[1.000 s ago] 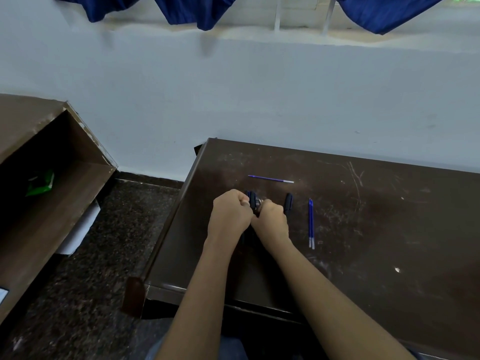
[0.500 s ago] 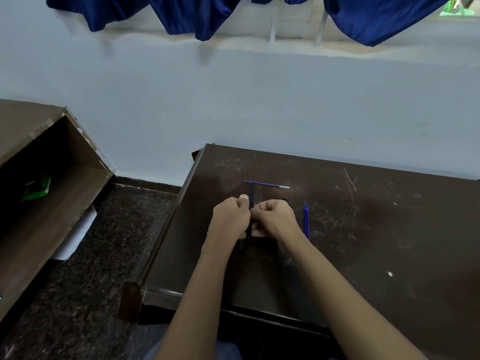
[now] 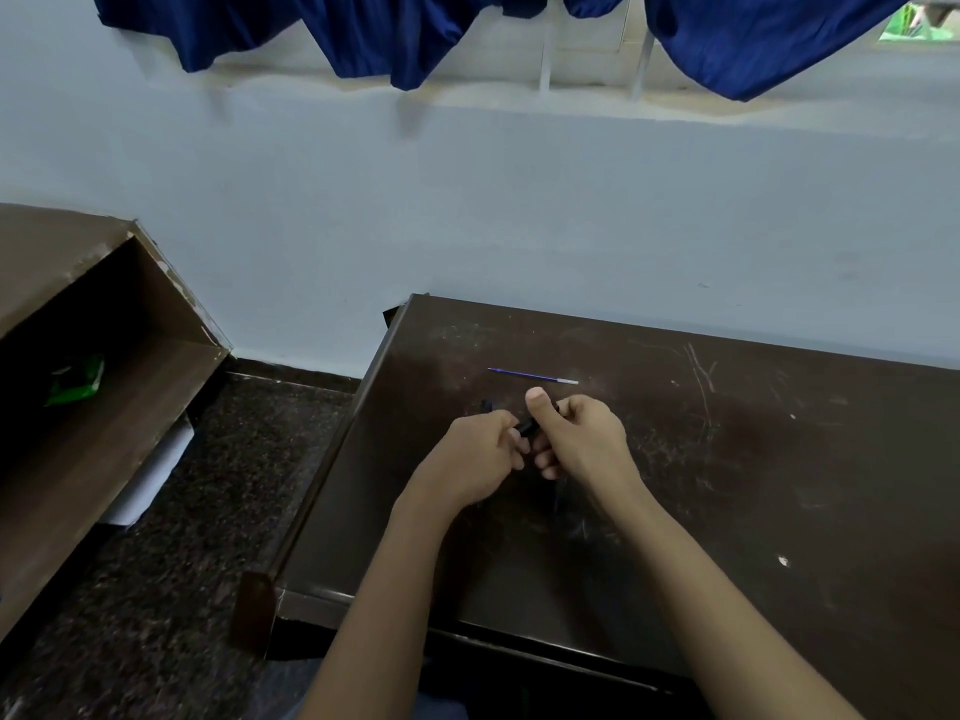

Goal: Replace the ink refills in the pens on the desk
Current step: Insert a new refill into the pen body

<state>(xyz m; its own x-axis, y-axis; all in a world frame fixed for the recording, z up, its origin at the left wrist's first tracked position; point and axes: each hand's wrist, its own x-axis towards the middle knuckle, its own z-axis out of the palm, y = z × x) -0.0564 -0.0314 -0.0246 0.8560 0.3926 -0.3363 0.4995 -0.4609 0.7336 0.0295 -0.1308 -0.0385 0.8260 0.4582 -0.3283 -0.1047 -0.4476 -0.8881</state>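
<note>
Gripping a short black pen barrel (image 3: pixel 527 426) between the curled fingers of left hand (image 3: pixel 475 457) and right hand (image 3: pixel 584 439), just above the scratched dark-brown desk (image 3: pixel 727 485), with a thin, straight, blue, white-tipped refill (image 3: pixel 532 375) lying flat on it just beyond.
</note>
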